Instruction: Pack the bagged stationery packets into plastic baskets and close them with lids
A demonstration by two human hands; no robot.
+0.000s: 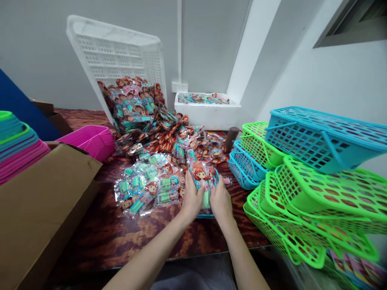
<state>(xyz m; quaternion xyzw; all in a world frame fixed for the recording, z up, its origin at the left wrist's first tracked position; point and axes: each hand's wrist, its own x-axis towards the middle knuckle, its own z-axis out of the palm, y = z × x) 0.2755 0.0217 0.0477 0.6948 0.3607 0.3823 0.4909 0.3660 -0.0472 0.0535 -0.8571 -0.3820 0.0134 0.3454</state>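
Cupping a clear packet (200,174) from both sides, the person's left hand (192,195) and right hand (222,199) hold it between them over a blue basket (206,216) near the front of the table (105,237). The fingers of both hands are partly curled and drawn in on the packet's edges, with the 2 thumbs turned inward; whether the fingers also touch the basket's rim cannot be told. The packet shows a printed red-haired figure and some green at its lower part.

Just to the left, loose packets (139,185) lie spread on the table. Behind them a heap of packets (160,133) spills from a white crate (113,52) tipped up on its side. A white box (208,117) with more packets inside stands behind the heap, toward the wall, and a brown cylinder (231,139) stands right of the heap.

On the right, green baskets (298,201) are piled up, with a large blue basket (332,137) on top. To the left are a pink basket (96,145), a cardboard box (45,209) and a stack of nested baskets (18,149)
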